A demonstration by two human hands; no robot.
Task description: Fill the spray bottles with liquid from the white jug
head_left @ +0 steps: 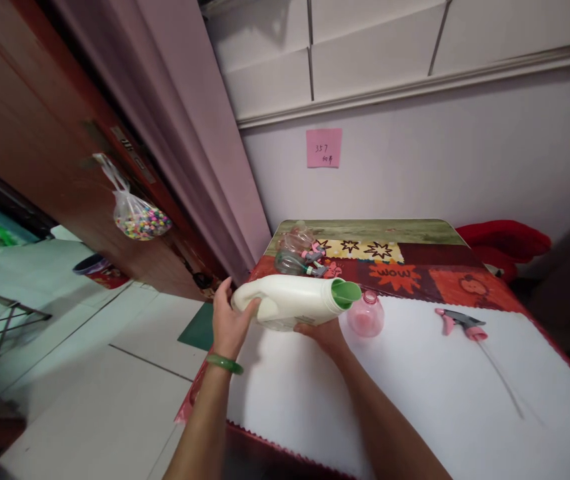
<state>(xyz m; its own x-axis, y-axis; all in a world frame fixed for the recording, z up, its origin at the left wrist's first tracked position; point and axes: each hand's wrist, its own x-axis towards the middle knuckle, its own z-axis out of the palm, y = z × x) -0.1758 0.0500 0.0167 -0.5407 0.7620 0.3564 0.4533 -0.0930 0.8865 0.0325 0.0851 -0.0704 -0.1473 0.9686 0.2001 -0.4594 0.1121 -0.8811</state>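
A large white detergent jug is tilted on its side between my hands, its green pouring spout pointing right. My left hand is closed around the handle end at the jug's base. Underneath, my right hand supports the jug near its neck, most of its fingers hidden. The spout sits close to the mouth of a pink see-through spray bottle standing without its top on the white sheet. Any liquid leaving the spout cannot be made out. To the right lies a grey and pink spray head with its thin tube.
Several clear spray bottles lie at the table's back left. The table has a colourful cover under a white sheet. A bag of coloured beads hangs from the door at left. Something red is behind the table's right side.
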